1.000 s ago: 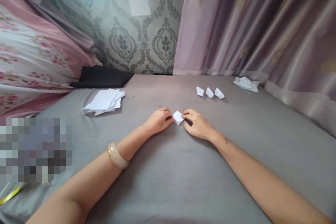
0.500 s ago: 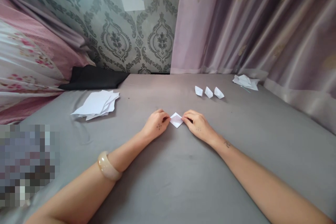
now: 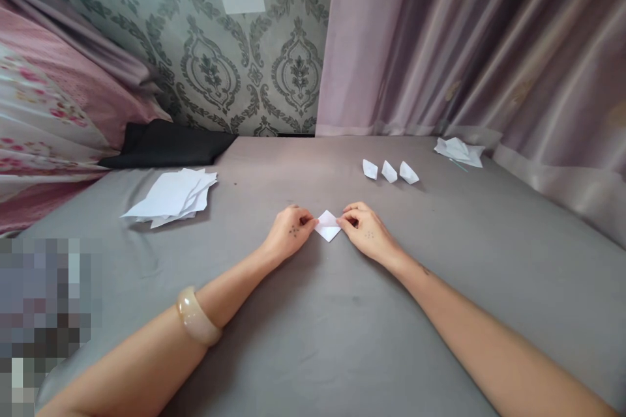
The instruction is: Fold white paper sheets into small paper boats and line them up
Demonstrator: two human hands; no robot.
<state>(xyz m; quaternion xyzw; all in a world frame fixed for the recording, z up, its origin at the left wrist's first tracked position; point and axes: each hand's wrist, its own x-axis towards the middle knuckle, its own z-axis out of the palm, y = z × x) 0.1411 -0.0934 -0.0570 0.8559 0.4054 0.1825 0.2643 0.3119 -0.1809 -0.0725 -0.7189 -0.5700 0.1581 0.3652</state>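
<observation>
A small diamond of folded white paper [image 3: 328, 227] is held just above or on the grey sheet, with a crease running across its middle. At its left corner my left hand [image 3: 292, 229] is closed, thumb and fingers pinching the edge. My right hand [image 3: 366, 229] pinches the opposite corner in the same way. Beyond the hands, to the right, three small folded paper boats [image 3: 389, 171] stand in a row.
A pile of loose white paper sheets [image 3: 171, 195] lies at the left. Behind it is a black cloth [image 3: 169, 143]. More paper pieces [image 3: 460, 151] rest at the far right by the curtain [image 3: 405, 45]. The grey sheet [image 3: 342, 339] covers the whole surface.
A crease line now shows across the folded paper, its upper and lower halves slightly angled. Both hands keep their pinch and have barely moved. The view has shifted a little.
</observation>
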